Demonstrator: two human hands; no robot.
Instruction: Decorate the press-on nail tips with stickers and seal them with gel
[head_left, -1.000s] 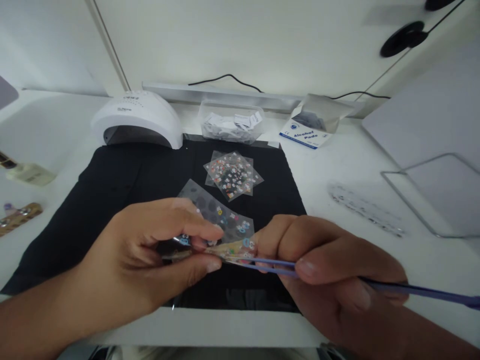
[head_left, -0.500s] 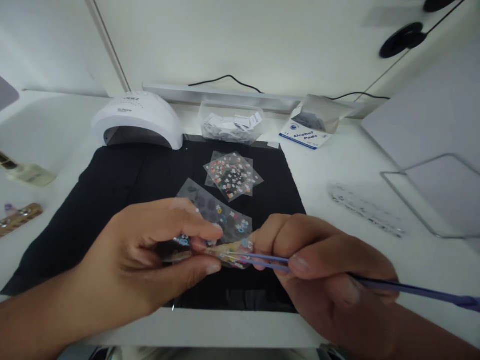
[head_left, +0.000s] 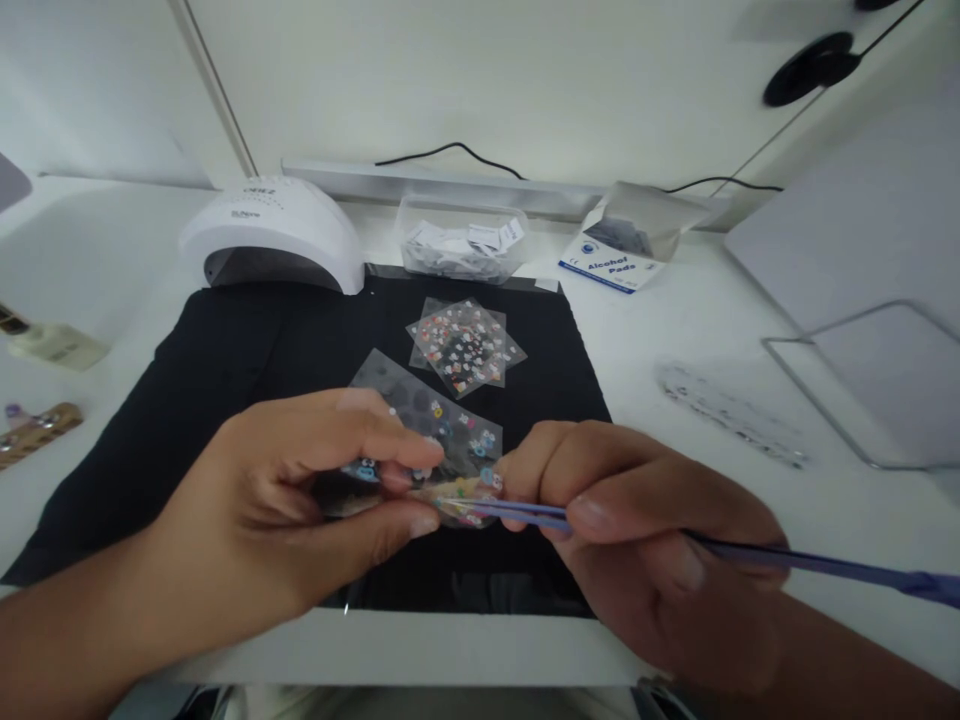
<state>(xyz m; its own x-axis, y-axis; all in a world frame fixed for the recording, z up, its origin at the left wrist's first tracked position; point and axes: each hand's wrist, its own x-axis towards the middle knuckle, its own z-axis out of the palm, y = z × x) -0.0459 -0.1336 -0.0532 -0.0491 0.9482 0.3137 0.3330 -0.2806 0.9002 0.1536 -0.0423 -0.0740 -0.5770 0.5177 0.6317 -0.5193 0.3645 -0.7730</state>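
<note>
Head view: a clear nail-sticker sheet (head_left: 420,440) is pinched by its near end in the left hand (head_left: 285,510), held just above the black mat (head_left: 247,370) at the desk's near edge, seemingly to steady it. Purple tweezers (head_left: 525,513) are gripped closed-fingered in the right hand (head_left: 645,540), tips touching a sticker. A second sticker sheet (head_left: 465,345) lies mid-mat; a nail lamp (head_left: 274,235) sits at the mat's far-left corner.

Left hand (head_left: 285,510) bare, no ring or glove; short trimmed nails; right hand (head_left: 652,560) likewise bare, nails short; both forearms uncovered to frame edge, no sleeves or watch visible
</note>
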